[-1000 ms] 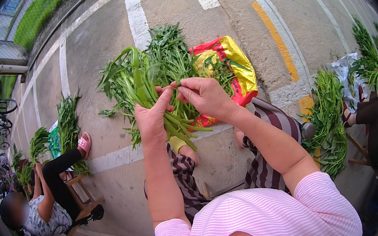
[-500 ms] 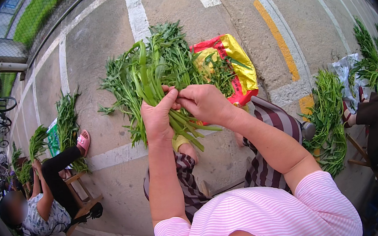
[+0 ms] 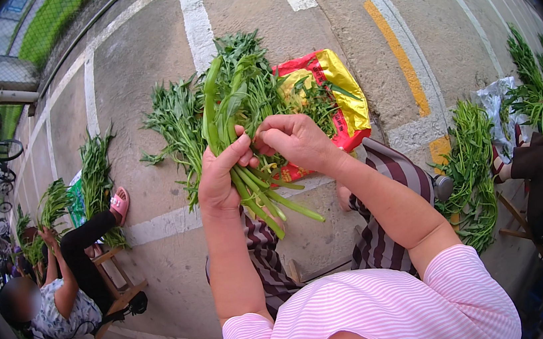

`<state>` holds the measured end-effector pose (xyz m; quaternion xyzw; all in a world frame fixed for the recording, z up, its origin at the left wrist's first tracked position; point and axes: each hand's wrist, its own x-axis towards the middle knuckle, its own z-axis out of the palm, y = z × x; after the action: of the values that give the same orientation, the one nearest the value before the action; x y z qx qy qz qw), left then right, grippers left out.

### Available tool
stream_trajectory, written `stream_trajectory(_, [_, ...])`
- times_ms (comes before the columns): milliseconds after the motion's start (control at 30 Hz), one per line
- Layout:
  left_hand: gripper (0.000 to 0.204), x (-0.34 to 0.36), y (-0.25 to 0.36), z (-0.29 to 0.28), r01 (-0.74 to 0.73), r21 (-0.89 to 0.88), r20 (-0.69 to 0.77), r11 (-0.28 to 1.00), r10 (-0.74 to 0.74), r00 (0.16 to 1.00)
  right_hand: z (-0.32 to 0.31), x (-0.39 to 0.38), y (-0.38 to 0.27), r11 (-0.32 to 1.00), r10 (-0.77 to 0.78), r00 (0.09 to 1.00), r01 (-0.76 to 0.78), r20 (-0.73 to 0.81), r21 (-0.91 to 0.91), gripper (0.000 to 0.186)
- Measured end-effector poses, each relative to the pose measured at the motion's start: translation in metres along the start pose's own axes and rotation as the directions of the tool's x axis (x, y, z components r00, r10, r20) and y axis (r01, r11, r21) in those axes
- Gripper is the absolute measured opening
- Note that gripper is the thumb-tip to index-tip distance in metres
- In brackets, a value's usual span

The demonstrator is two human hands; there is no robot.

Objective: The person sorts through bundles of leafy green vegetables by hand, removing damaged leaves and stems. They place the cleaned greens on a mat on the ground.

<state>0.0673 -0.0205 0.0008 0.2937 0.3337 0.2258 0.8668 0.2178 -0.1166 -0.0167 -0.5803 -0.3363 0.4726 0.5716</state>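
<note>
My left hand (image 3: 220, 174) is wrapped round a bunch of water spinach (image 3: 217, 119); its cut stems (image 3: 262, 194) stick out below the fist and its leafy tops point away from me. Close on the right, my right hand (image 3: 292, 142) is closed in a pinch at the bunch's edge, and what lies between its fingertips is hidden. Beyond both hands spreads a heap of loose leafy greens (image 3: 175, 117) on the pavement. Beside it, under my right hand, lies a red and yellow plastic sack (image 3: 349, 104) with torn leaves and bits (image 3: 315, 107) on it.
A seated person (image 3: 59, 307) at the left holds greens, with a wooden stool (image 3: 121, 290) there. On the right lie a long pile of greens (image 3: 470, 180), a clear plastic bag (image 3: 498, 113) and another person's legs (image 3: 534, 180). My striped trouser legs (image 3: 391, 216) flank the work.
My left hand has drawn slightly toward me and left with the bunch, and the stems hang lower. My right hand has shifted slightly, its fingers still pinched.
</note>
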Motion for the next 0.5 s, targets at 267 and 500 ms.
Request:
stream_trajectory(267, [0.020,-0.013,0.015,0.000,-0.061,-0.146,0.106,0.987,0.077,0.991,-0.013,0.007,-0.003,0.996,-0.015,0.986,0.001,-0.165,-0.086,0.020])
stream_trajectory(500, [0.017,-0.021,0.027,-0.009,-0.141,-0.427,0.342,0.893,0.304,0.889,-0.036,0.010,-0.006,0.838,-0.271,0.929,0.101,-0.250,-0.536,0.019])
